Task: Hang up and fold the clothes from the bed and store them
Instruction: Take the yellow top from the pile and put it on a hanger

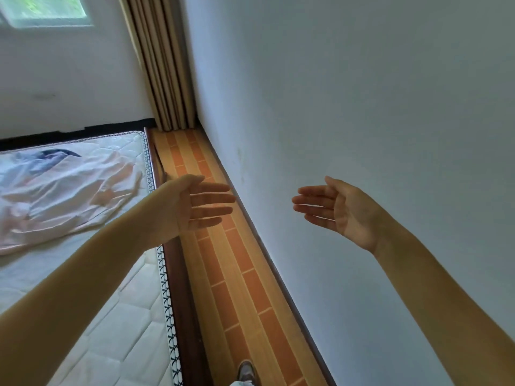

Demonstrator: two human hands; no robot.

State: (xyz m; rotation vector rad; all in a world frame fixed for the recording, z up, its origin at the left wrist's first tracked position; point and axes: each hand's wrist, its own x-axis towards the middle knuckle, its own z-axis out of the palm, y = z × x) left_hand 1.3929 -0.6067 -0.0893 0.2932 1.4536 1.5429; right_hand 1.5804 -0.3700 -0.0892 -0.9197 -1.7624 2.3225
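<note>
A: What lies around the hands?

B: A white wall [362,107] runs just beyond the right hand [345,210], with a dark skirting strip at its foot. Under and between the two hands is a narrow strip of floor [239,274] with an orange brick pattern. Far ahead of the left hand [192,204], tan curtains [164,65] hang in the corner, and a window [44,9] sits up to its left. A shoe [246,371] shows well below the hands, on the floor.

A: And how are the hands held?

B: Both are raised with arms stretched forward, palms turned toward each other, fingers straight and slightly spread. They stay well apart and grip nothing.

A: Where are the clothes?

B: A pale pink and white garment [64,190] lies crumpled on the mattress [117,316], to the left of the left hand, with a dark blue patch at its far end. The left forearm crosses over the mattress edge and its dark wooden bed frame [184,316].
</note>
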